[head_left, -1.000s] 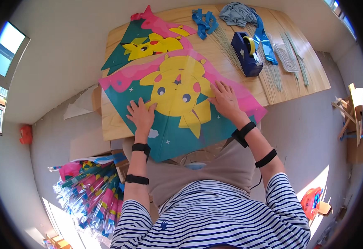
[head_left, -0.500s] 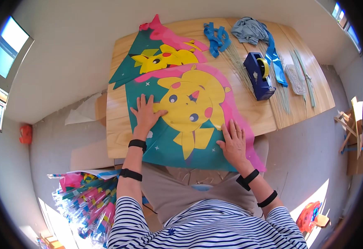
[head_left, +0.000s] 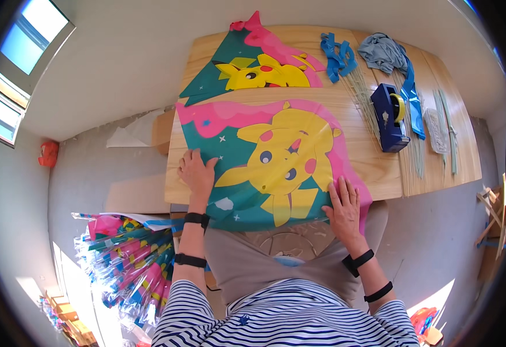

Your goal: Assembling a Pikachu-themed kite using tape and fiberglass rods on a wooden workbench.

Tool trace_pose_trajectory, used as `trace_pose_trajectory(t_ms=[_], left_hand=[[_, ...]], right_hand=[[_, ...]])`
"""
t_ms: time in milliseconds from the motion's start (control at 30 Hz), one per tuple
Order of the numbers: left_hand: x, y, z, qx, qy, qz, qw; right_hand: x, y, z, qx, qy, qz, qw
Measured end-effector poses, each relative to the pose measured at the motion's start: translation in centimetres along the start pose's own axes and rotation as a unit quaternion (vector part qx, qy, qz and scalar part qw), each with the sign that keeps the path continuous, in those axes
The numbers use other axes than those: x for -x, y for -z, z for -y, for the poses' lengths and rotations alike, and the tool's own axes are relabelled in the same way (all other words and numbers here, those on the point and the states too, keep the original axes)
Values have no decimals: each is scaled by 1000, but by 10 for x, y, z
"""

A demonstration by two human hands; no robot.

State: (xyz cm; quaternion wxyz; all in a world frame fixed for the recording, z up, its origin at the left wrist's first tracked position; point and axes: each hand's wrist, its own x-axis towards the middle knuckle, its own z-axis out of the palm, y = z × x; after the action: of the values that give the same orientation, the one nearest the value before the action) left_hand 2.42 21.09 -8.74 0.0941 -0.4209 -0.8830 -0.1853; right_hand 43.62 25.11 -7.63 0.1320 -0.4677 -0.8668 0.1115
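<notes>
A thin triangular sheet (head_left: 253,128), printed with a yellow cartoon animal on green and pink, lies spread across the near half of the table, its front part hanging over the edge. My left hand (head_left: 197,173) rests at its left edge with fingers spread. On the front right pink border lies my right hand (head_left: 344,213), flat, fingers stretched out. A second matching sheet (head_left: 212,78) is behind the first, only part of its picture showing.
Back right on the wooden table (head_left: 374,173) are a navy tape dispenser (head_left: 387,118), blue ribbon (head_left: 339,58), a grey cloth (head_left: 382,51), thin pale rods (head_left: 360,95) and a clear box (head_left: 436,130). Wrapped colourful packages (head_left: 128,260) stand at lower left.
The near sheet's far left corner now lies spread out, apart from the sheet behind. My left hand has gone from the sheet's middle to its left edge. The whole view has shifted slightly.
</notes>
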Motion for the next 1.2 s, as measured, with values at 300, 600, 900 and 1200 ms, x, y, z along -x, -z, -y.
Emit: trace_pose_trajectory(t_ms=[300,600,900,1200], left_hand=[[-26,-23,6,87,-32,-19,996],[-76,55,-58,144,-122,-115,975],[-94,169,-192,171,-407,-284,851],[-147,26,-68,143,-121,291,938]], right_hand=[[0,-9,-7,24,2,-32,999],[1,-10,-10,10,5,-43,999],[0,-9,-2,-4,-26,-44,999],[-4,-6,9,4,-58,-14,998]])
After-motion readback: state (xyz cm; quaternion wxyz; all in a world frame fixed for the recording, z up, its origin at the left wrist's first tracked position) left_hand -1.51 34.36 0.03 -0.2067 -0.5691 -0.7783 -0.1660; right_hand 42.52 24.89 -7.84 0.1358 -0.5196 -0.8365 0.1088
